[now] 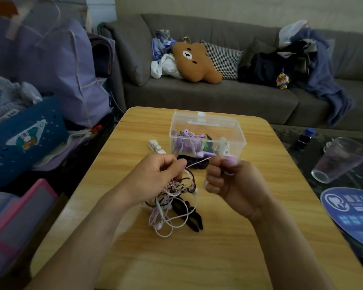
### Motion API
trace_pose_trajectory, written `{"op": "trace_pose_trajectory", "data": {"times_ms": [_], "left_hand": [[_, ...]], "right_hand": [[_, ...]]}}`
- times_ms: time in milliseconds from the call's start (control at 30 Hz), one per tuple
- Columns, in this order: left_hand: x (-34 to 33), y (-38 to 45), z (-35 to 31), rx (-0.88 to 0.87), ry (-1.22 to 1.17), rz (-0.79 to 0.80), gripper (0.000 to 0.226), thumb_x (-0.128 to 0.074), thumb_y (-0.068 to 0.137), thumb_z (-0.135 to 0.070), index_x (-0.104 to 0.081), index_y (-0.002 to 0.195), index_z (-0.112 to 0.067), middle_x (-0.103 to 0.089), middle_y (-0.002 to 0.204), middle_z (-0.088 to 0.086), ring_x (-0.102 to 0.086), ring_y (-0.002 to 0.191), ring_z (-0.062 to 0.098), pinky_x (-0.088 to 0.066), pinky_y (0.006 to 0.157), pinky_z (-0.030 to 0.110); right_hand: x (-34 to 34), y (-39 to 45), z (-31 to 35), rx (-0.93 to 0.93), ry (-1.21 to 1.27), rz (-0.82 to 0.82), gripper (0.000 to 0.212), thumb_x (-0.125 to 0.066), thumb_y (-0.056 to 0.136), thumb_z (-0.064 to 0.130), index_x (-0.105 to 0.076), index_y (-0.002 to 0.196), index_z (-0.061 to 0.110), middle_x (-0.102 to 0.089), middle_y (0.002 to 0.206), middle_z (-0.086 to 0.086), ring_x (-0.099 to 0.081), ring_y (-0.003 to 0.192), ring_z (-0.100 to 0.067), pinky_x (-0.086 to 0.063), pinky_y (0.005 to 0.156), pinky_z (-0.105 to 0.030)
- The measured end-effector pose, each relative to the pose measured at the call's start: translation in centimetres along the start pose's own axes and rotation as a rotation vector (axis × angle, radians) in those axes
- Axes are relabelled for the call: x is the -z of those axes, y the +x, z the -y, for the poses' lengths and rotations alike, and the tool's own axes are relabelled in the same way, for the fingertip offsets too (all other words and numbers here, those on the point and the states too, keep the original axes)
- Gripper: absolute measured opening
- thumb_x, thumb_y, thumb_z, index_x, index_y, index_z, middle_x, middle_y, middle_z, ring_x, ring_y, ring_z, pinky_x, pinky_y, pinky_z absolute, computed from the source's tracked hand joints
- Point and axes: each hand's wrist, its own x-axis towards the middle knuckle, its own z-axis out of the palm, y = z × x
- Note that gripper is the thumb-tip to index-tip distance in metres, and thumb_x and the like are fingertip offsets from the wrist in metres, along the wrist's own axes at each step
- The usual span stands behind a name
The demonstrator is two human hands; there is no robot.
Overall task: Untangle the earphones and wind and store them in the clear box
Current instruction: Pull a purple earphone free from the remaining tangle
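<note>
While our left hand (155, 174) pinched a tangle of pink, white and dark earphone cords (172, 206) that hung from it onto the light wooden table (239, 237), our right hand (228, 181) was curled tight round one pale pink cord (197, 163) stretched taut between the two hands. Just beyond them stood one clear rectangular plastic box (206, 135), open, holding wound purple, white and dark earphones; we could not count them.

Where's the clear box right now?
In the head view the clear box stands open on the far middle of the wooden table, just beyond both hands, with wound earphones already inside and a small white clip to its left.
</note>
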Motion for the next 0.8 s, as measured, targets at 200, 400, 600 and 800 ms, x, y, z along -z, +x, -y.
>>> {"op": "trace_pose_trajectory", "data": {"times_ms": [200,400,600,800], "left_hand": [[0.5,-0.7,-1.1,-0.003,-0.016,0.201,0.015,-0.068,0.09,-0.026,-0.075,0.1,-0.016,-0.076,0.096,0.0,-0.071,0.092,0.016,-0.058,0.079,0.03],[1.9,0.5,0.6,-0.123,0.325,-0.439,0.009,-0.063,0.095,-0.022,-0.072,0.096,-0.022,-0.07,0.092,-0.01,-0.065,0.086,0.004,-0.053,0.071,0.024],[2.6,0.8,4.6,0.248,0.644,-0.123,0.035,-0.065,0.091,-0.041,-0.063,0.122,-0.025,-0.065,0.119,-0.005,-0.059,0.111,0.016,-0.051,0.094,0.041],[0.9,1.0,3.3,0.222,0.766,0.074,0.079,-0.068,0.084,-0.057,-0.034,0.15,-0.03,-0.035,0.154,-0.006,-0.021,0.144,0.018,-0.025,0.116,0.041]], "right_hand": [[2.4,-1.5,3.0,0.238,-0.508,-0.388,0.028,-0.05,0.101,0.018,-0.058,0.076,0.01,-0.049,0.059,0.002,-0.041,0.055,-0.013,-0.034,0.054,-0.028],[4.4,-2.0,3.9,0.237,-1.167,-0.565,0.031,-0.059,0.099,0.027,-0.074,0.08,0.008,-0.058,0.063,-0.012,-0.045,0.056,-0.021,-0.033,0.055,-0.031],[3.4,-1.2,2.9,0.41,-1.392,-0.528,0.026,-0.052,0.103,0.029,-0.073,0.096,0.016,-0.064,0.069,0.001,-0.047,0.05,-0.013,-0.035,0.044,-0.019],[1.1,-1.9,2.6,0.542,-0.685,-0.165,0.032,-0.045,0.104,0.016,-0.061,0.129,0.026,-0.054,0.062,0.012,-0.051,0.059,-0.009,-0.043,0.055,-0.021]]}}
